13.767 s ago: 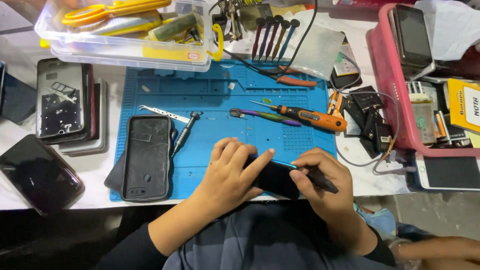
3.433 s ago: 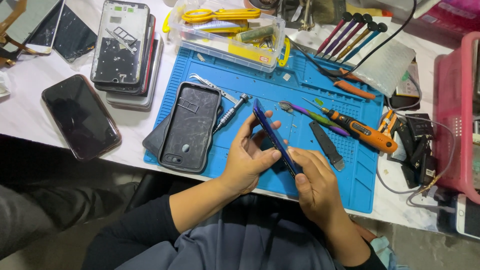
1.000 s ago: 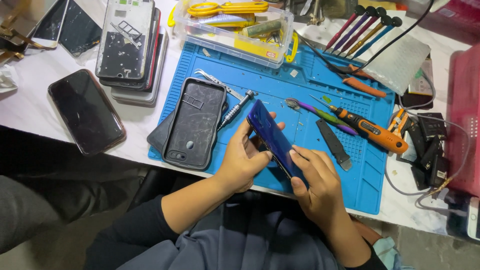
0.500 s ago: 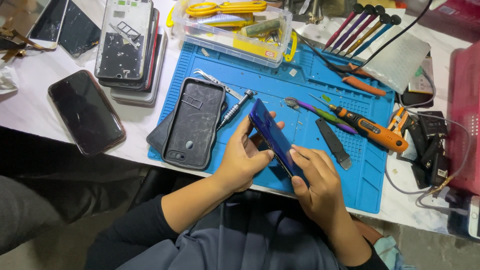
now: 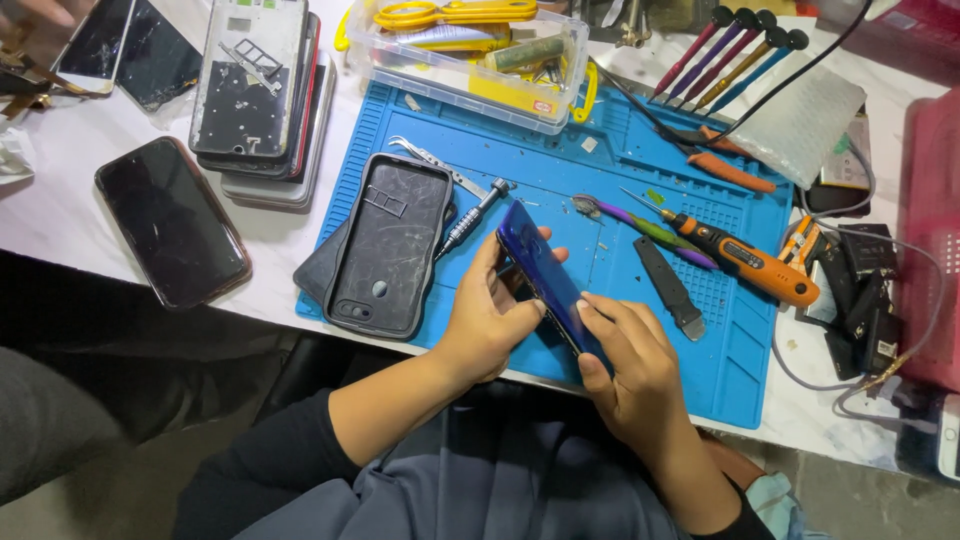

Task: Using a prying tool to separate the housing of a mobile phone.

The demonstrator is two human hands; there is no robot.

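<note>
Blue phone [image 5: 548, 280] gripped on edge by left hand [image 5: 490, 320] and right hand [image 5: 625, 365].

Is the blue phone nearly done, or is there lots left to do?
Done: the black case lies off on the blue mat. In hand: left hand and right hand grip the blue phone on edge. Left: its back looks closed; the orange screwdriver lies unused.

Phone [image 5: 545, 280] underside behind fingers [image 5: 610, 325]
</note>
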